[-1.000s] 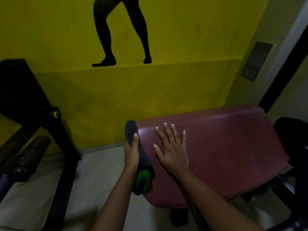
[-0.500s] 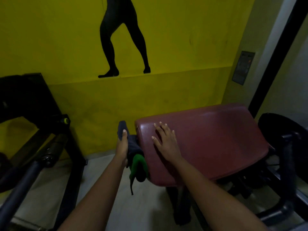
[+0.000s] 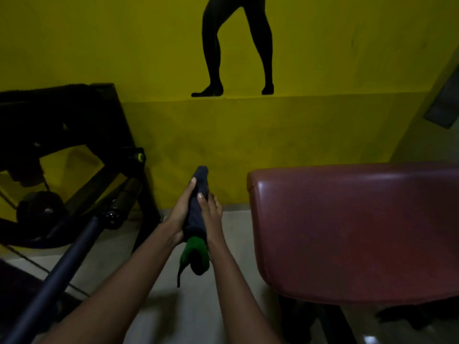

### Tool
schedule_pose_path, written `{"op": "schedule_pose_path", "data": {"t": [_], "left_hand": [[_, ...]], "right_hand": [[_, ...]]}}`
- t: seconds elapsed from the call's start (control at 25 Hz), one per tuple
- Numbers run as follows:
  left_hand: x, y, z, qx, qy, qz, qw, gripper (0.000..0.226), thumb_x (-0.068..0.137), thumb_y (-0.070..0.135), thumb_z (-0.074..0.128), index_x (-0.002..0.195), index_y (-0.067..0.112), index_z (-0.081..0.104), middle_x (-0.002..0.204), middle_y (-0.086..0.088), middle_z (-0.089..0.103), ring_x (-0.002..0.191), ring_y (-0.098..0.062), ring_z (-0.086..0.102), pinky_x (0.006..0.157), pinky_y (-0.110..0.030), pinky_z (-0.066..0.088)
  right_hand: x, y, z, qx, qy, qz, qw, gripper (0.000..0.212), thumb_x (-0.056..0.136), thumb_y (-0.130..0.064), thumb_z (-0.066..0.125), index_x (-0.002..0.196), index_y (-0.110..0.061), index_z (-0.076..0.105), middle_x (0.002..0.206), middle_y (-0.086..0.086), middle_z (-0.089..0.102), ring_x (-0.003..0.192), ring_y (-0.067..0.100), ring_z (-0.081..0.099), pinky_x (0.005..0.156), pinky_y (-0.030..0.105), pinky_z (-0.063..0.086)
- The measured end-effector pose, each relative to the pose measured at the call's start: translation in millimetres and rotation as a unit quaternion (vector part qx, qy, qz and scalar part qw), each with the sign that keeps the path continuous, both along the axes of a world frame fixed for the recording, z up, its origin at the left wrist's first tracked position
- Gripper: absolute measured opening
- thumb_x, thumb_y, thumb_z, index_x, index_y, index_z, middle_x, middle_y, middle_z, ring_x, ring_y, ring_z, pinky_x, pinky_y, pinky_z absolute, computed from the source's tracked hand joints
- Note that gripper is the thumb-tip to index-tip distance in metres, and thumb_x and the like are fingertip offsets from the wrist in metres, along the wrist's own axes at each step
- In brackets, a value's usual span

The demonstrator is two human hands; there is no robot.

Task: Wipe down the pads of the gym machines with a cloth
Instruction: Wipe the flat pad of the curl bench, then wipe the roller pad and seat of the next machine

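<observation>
Facing a yellow wall [image 3: 310,45], dimly lit, with a horizontal step running across it. Showing a black silhouette of two legs [image 3: 236,45] painted on the wall, feet standing on that step. Meeting a pale floor [image 3: 193,314] below the wall. Standing against the wall at its lower left: a black machine frame [image 3: 74,135] with a yellow-capped knob [image 3: 140,157] and a dark bar [image 3: 62,264] slanting down from it. Hanging at the wall's far right: a dark panel [image 3: 444,105].

Open floor [image 3: 173,306] lies between the black machine frame [image 3: 82,145] and maroon pad [image 3: 360,232].
</observation>
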State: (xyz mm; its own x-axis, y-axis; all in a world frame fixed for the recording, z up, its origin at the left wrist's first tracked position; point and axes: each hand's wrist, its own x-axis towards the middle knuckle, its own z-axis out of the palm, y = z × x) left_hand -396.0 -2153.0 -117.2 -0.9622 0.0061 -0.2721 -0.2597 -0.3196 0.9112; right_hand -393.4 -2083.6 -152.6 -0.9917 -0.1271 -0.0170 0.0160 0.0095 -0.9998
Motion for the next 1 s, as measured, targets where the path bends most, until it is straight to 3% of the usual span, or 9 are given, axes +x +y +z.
{"op": "schedule_pose_path", "data": {"t": [0.12,0.24,0.36,0.44,0.52,0.68,0.88,1.0], "left_hand": [[-30,0,6,0.022,-0.004,0.010,1.000,0.048,0.099,0.039,0.034,0.131,0.006,0.049,0.124,-0.013,0.057,0.112,-0.029,0.056,0.068,-0.023,0.048],[-74,-7,7,0.046,0.014,-0.010,0.999,0.050,0.101,0.035,0.030,0.141,0.007,0.038,0.145,-0.016,0.042,0.129,-0.031,0.043,0.089,-0.034,0.044],[-130,-9,12,0.056,0.033,-0.038,0.997,0.049,0.102,0.031,0.025,0.141,0.003,0.037,0.145,-0.019,0.040,0.133,-0.034,0.039,0.100,-0.039,0.038],[-173,-8,17,0.040,0.049,-0.061,0.996,0.048,0.102,0.027,0.025,0.140,0.000,0.037,0.143,-0.018,0.042,0.131,-0.035,0.041,0.094,-0.034,0.043],[-224,-8,17,-0.005,0.074,-0.107,0.991,0.048,0.101,0.030,0.029,0.137,0.002,0.041,0.132,-0.015,0.049,0.119,-0.031,0.050,0.079,-0.024,0.051],[-332,-5,13,-0.124,0.059,-0.144,0.980,0.061,0.092,0.052,0.040,0.143,0.020,0.037,0.143,-0.002,0.043,0.129,-0.024,0.045,0.105,-0.044,0.040],[-437,18,11,-0.176,0.073,-0.131,0.973,0.052,0.098,0.045,0.034,0.144,0.020,0.035,0.149,-0.001,0.036,0.133,-0.022,0.039,0.108,-0.041,0.031],[-495,46,-1,-0.167,0.079,-0.161,0.969,0.053,0.098,0.044,0.035,0.145,0.019,0.032,0.151,-0.001,0.033,0.137,-0.020,0.033,0.109,-0.037,0.027]], "right_hand": [[-38,-24,-2,-0.060,-0.050,-0.057,0.995,0.078,0.077,-0.063,0.058,0.138,-0.019,0.041,0.138,0.003,0.044,0.122,0.022,0.047,0.102,0.038,0.042],[-80,-26,3,-0.058,-0.053,-0.117,0.990,0.067,0.078,-0.057,0.062,0.134,-0.024,0.044,0.132,0.005,0.051,0.117,0.024,0.052,0.099,0.044,0.045],[-134,-21,10,-0.049,-0.041,-0.130,0.989,0.044,0.093,-0.027,0.053,0.136,-0.023,0.042,0.132,0.008,0.051,0.116,0.027,0.052,0.093,0.040,0.047],[-178,-19,7,-0.052,-0.030,-0.154,0.986,0.043,0.094,-0.025,0.053,0.135,-0.024,0.043,0.132,0.008,0.051,0.116,0.027,0.052,0.094,0.042,0.047],[-222,-20,5,-0.061,-0.006,-0.187,0.980,0.042,0.093,-0.027,0.054,0.134,-0.024,0.045,0.132,0.009,0.050,0.115,0.026,0.053,0.095,0.044,0.048],[-309,1,11,-0.107,-0.028,-0.233,0.966,0.039,0.095,-0.018,0.049,0.134,-0.019,0.044,0.128,0.009,0.053,0.106,0.025,0.055,0.072,0.025,0.047],[-390,46,16,-0.200,-0.084,-0.274,0.937,0.042,0.097,-0.017,0.045,0.138,-0.011,0.038,0.128,0.012,0.049,0.085,0.016,0.055,0.058,0.022,0.044],[-433,81,10,-0.252,-0.083,-0.310,0.913,0.042,0.097,-0.019,0.046,0.138,-0.013,0.038,0.130,0.009,0.049,0.098,0.025,0.055,0.062,0.026,0.045]]}}
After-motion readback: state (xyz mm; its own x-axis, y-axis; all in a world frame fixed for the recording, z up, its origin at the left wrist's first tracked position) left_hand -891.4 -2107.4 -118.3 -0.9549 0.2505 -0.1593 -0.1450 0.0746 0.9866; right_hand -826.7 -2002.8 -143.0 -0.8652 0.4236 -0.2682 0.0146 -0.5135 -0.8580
